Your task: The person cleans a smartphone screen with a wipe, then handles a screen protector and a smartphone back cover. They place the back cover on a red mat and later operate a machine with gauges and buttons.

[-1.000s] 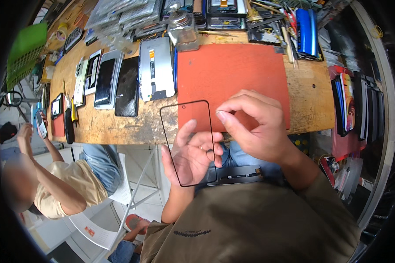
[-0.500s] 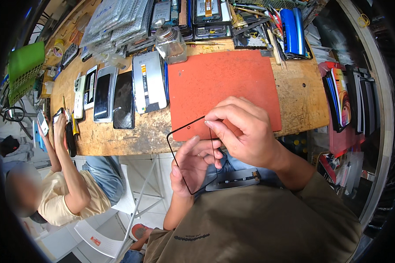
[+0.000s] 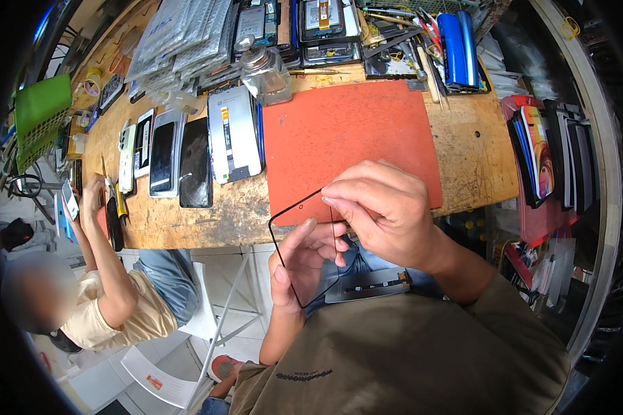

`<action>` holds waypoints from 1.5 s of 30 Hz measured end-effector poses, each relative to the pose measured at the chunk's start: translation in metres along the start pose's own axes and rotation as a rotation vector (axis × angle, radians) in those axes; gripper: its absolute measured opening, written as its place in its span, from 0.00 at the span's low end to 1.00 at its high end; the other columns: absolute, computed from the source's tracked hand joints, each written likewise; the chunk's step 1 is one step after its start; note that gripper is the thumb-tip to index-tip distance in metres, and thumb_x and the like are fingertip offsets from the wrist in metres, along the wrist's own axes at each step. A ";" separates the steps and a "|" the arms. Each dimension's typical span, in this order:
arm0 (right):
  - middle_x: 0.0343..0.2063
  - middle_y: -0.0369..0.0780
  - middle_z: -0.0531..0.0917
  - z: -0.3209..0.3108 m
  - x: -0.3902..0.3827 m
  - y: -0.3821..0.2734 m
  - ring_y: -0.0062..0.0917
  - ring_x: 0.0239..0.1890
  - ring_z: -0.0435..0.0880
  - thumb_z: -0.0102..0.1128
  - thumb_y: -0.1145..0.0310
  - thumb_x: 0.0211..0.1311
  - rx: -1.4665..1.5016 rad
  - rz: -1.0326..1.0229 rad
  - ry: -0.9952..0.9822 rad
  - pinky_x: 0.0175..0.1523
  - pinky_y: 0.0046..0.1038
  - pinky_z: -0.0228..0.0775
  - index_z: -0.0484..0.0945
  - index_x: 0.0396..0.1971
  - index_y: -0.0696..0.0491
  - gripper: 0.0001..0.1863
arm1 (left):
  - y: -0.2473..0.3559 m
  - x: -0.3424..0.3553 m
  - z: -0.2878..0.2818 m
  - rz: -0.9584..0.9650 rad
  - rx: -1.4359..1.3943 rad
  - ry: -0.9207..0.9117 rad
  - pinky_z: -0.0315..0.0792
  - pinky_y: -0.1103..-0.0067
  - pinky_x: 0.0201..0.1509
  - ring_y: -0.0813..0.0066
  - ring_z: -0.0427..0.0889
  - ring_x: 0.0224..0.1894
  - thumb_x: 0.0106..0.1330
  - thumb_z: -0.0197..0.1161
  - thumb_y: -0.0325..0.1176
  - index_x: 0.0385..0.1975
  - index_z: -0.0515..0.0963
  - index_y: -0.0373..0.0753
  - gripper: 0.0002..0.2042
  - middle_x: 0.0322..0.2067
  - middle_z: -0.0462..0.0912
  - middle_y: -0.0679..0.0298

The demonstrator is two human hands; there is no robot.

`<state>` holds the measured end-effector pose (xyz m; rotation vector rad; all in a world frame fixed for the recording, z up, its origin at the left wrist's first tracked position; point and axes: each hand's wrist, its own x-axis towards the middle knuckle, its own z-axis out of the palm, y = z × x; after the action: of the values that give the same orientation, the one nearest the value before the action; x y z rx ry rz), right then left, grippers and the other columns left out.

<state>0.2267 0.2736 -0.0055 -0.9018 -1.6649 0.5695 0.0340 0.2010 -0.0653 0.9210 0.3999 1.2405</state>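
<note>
A clear phone front glass with a thin black border and a small ring near its top edge is held up in front of the mat's near edge. My left hand supports its lower left side, and the hand's fingers show through or behind it. At the upper right corner, my right hand pinches the edge between thumb and forefinger. Below, a grey phone screen panel with a flex cable lies on my lap. A red-orange mat covers the bench beyond my hands.
On the wooden bench stand a glass bottle, several phones and panels at left, and bubble-wrapped stacks. Tools and blue rolls lie at the back right. A co-worker sits at left holding a phone.
The glass has tilted slightly, its upper left corner lower and a little further right. Both hands keep their hold on it. The whole view has shifted slightly.
</note>
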 end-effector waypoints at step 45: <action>0.35 0.42 0.75 0.005 0.004 0.009 0.38 0.36 0.78 0.67 0.82 0.57 -0.086 -0.037 -0.191 0.44 0.38 0.72 0.72 0.39 0.56 0.14 | 0.002 -0.001 0.002 0.007 0.090 0.059 0.78 0.62 0.53 0.52 0.82 0.55 0.76 0.53 0.61 0.76 0.62 0.32 0.40 0.63 0.76 0.38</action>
<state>0.2242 0.2821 -0.0114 -0.8994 -1.8864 0.5772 0.0339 0.1989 -0.0625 0.9646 0.5031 1.2666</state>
